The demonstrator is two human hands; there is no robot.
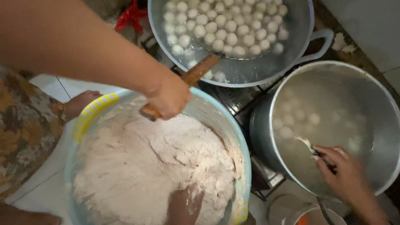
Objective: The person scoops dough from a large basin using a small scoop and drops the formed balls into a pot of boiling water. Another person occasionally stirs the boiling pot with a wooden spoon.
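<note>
The left hand (184,210) was pushed down into the pale, pinkish-white mass of soft dough (152,170). Its fingers were buried in the paste, so I cannot tell whether they were spread or clenched. The dough looked thick and ragged, with torn, floury ridges across its top. It filled most of the round, light-blue plastic basin (238,138), which had a yellow-and-white striped patch on its rim and sat at the lower left, just beside the stove.

The right hand (345,172) was closed around a small metal spoon (309,145) with a dab of the same dough on its tip. It held the spoon over the near edge of the large, round steel pot (387,105). Inside the pot, cloudy water showed a few blurred pale balls (301,115) under the surface.

Above both stood a wide metal pan with a looped side handle (321,39), packed with many small, smooth white balls (225,18) lying in water.

Another person's bare arm reached in from the upper left. That person's hand (170,98) was gripping a brown wooden handle (201,69) that ran towards the wide pan. The same person wore a patterned garment (4,129), and their bare feet (26,224) rested on the white tiled floor (47,188) at the left.
</note>
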